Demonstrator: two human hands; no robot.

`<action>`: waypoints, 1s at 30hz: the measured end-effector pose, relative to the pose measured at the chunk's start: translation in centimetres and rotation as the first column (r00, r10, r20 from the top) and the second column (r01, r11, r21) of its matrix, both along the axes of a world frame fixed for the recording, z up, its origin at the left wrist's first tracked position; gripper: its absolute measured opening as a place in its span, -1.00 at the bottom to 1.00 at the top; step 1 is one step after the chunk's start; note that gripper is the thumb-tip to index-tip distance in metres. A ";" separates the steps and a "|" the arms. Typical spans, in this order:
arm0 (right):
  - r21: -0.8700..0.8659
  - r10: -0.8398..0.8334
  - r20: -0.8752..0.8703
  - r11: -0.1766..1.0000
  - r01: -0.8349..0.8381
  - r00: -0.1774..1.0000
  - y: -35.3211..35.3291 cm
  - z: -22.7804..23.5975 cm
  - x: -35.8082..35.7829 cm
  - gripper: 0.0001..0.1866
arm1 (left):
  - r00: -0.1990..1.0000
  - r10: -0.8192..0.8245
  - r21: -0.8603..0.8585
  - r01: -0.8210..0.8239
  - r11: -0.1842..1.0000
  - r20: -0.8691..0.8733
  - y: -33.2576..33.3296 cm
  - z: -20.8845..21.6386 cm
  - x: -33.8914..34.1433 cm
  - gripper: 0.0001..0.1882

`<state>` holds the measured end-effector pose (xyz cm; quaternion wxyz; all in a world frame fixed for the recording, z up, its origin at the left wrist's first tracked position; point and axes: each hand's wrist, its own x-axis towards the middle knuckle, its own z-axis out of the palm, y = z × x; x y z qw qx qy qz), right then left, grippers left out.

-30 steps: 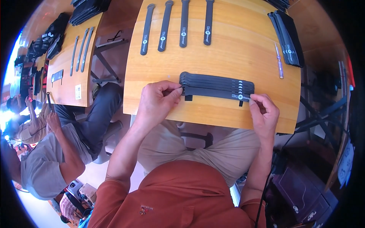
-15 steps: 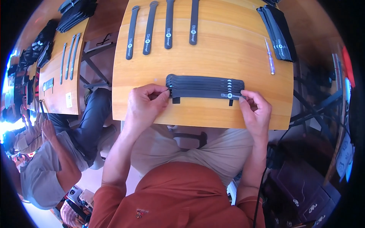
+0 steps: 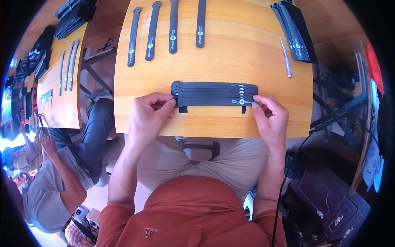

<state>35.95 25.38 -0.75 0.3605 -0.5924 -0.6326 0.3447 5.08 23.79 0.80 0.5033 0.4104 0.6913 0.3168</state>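
Note:
In front of me, near the table's front edge, lies a fanned stack of dark grey storage straps [image 3: 210, 94], overlapped so that their upper edges show in rows. A pale round mark sits near the right end of each strap. Two small black tabs stick out below the stack's lower edge. My left hand [image 3: 151, 112] pinches the stack's left end between thumb and forefinger. At the right end, my right hand [image 3: 270, 117] is closed in a similar pinch on the lower corner, its other fingers curled.
Several single straps [image 3: 152, 33] lie spaced apart at the far side of the wooden table [image 3: 230, 61]. A screwdriver [image 3: 286, 59] with a clear handle and another strap pile [image 3: 294, 35] are far right. A co-worker [image 3: 53, 177] sits at another table [image 3: 55, 113] on the left.
The whole view has shifted slightly, so the table and straps appear a little further left. Both hands keep their pinch on the stack's ends, with hardly any movement against it.

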 end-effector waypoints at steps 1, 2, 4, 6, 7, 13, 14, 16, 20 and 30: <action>-0.002 0.002 -0.002 1.000 -0.002 1.000 0.0 0.0 0.0 -0.83 | 1.000 0.002 -0.002 -0.002 1.000 -0.002 0.1 0.0 0.0 -0.84; 0.000 -0.004 -0.008 1.000 0.004 1.000 0.0 0.0 0.0 -0.83 | 1.000 0.000 0.006 0.000 1.000 0.005 0.1 0.0 0.0 -0.84; -0.001 -0.003 -0.024 1.000 0.003 1.000 0.0 0.0 0.0 -0.83 | 1.000 0.005 0.012 -0.005 1.000 0.002 0.0 0.1 0.1 -0.84; -0.007 -0.007 0.002 1.000 0.007 1.000 0.0 0.1 0.1 -0.83 | 1.000 0.006 0.009 -0.006 1.000 -0.007 0.1 0.0 0.2 -0.85; -0.008 -0.003 -0.004 1.000 0.003 1.000 0.0 -0.1 0.0 -0.83 | 1.000 0.010 0.008 -0.010 1.000 -0.013 0.0 0.0 0.1 -0.85; -0.001 -0.006 -0.013 1.000 0.006 1.000 0.0 -0.2 0.1 -0.84 | 1.000 0.011 0.020 -0.010 1.000 -0.027 0.0 -0.2 0.0 -0.84; -0.002 -0.011 -0.021 1.000 0.011 1.000 0.0 -0.3 0.0 -0.83 | 1.000 -0.002 0.021 0.002 1.000 -0.025 0.0 -0.3 -0.1 -0.84; -0.003 -0.015 -0.031 1.000 0.015 0.999 0.0 -0.3 0.1 -0.83 | 1.000 -0.013 0.020 0.013 1.000 -0.025 0.0 -0.2 -0.1 -0.85; 0.001 0.007 0.010 1.000 -0.007 1.000 0.1 -0.1 0.1 -0.83 | 0.999 -0.023 0.039 0.024 0.999 -0.038 -0.1 -0.4 -0.1 -0.85; -0.010 0.009 -0.013 1.000 -0.009 1.000 0.1 0.0 0.2 -0.83 | 0.999 -0.012 0.038 0.013 0.999 -0.039 0.0 -0.5 0.0 -0.86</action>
